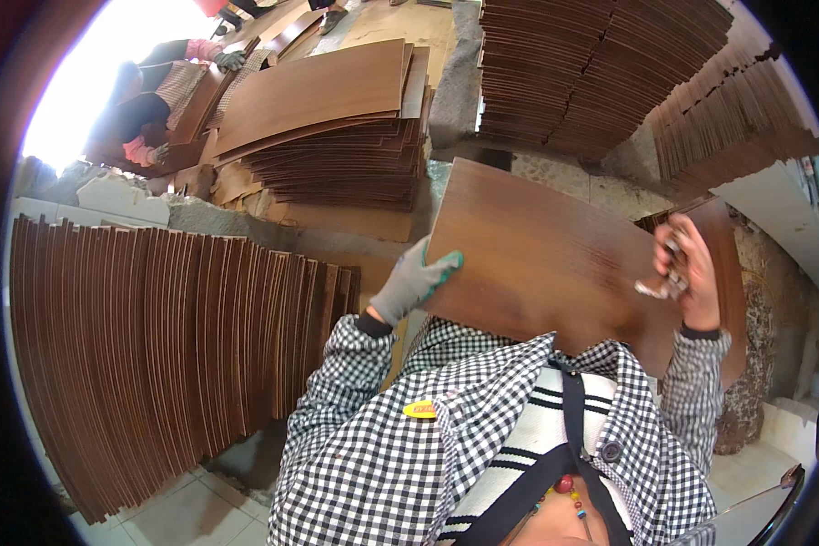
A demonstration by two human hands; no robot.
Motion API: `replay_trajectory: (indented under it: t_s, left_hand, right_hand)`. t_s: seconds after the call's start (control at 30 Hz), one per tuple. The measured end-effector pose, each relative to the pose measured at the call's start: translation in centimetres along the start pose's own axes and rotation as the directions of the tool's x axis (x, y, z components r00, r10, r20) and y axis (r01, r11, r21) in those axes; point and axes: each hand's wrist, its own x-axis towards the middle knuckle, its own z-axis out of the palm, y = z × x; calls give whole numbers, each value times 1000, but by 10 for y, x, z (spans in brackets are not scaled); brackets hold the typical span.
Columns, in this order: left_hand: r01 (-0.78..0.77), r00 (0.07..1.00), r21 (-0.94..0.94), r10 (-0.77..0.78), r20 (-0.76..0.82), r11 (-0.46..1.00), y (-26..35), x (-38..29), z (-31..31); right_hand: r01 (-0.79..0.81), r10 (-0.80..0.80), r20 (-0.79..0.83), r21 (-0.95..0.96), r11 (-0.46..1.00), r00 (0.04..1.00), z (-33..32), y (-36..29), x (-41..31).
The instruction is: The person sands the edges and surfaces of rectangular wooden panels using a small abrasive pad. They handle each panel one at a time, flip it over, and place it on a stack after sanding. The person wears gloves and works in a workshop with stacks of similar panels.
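Observation:
A brown wood-grain board lies tilted in front of me, across my lap. My left hand, in a grey glove with green fingertips, grips the board's left edge, thumb on top. Above the board's right part is my bare right hand, closed around a crumpled, stained rag; the hand is slightly blurred. A darker reddish smear shows on the board near the rag. Another brown board stands under and behind the right end of the first.
Thin brown boards stand in a long row at the left. A board pile lies ahead, with a co-worker in gloves beside it. Tall board stacks fill the upper right. At the right stands a rough, stained container.

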Motion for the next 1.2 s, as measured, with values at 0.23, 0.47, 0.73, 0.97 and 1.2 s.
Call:
replay_trajectory:
  t_s: [0.23,0.47,0.73,0.97,1.2]
  left_hand:
    - [-38,999,36,38,-19,999,6,-23,64]
    - [-2,1000,119,2,-6,993,22,-26,70]
    - [-34,999,92,34,4,995,22,-27,73]
    - [-13,1000,65,12,21,998,23,-26,72]
    - [-114,993,-59,113,-24,992,8,-21,72]
  right_hand:
    - [30,167,366,-476,879,915,127,12,118]
    - [395,-96,451,-634,665,887,145,43,153]
    - [428,-104,452,-713,555,886,149,58,160]
    - [384,-162,350,-796,468,923,144,62,159]
    - [476,-324,371,-804,357,870,143,58,144]
